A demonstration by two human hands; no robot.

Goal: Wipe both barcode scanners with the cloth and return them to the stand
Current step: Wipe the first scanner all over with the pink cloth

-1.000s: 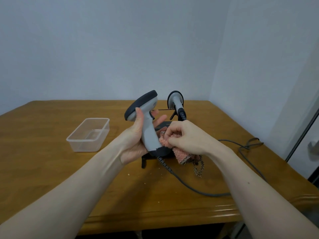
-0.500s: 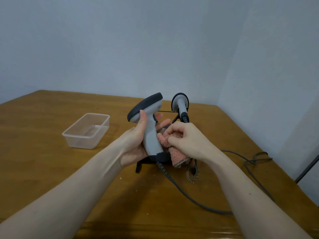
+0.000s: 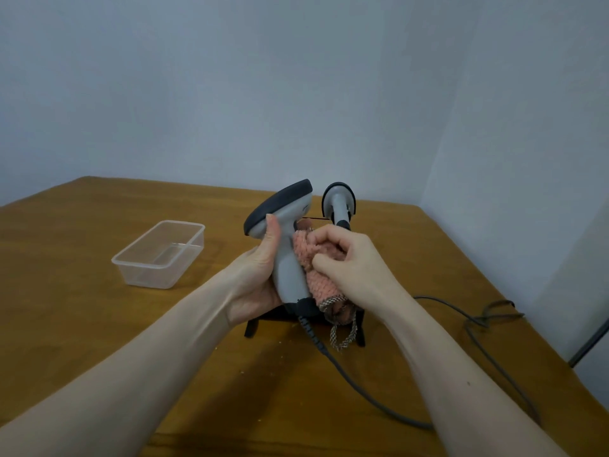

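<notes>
Head view: left hand [image 3: 260, 272] grips the grey scanner [image 3: 286, 245] upright (cord trailing), right hand [image 3: 349, 262] bunches the pink cloth [image 3: 313, 265] against its handle, above the black stand [image 3: 252, 328].

Occlusions: stand [image 3: 251, 328] mostly behind both hands, only its dark feet show. Left hand [image 3: 255, 278] fingers wrapped behind the held scanner [image 3: 286, 245], out of sight. Cloth [image 3: 313, 258] partly under the right hand [image 3: 349, 268]. Second scanner [image 3: 338, 202] lower handle hidden behind the right hand. Cable [image 3: 362, 390] runs under the right forearm. Desk [image 3: 82, 308] cut off at the left, bottom and right edges.
</notes>
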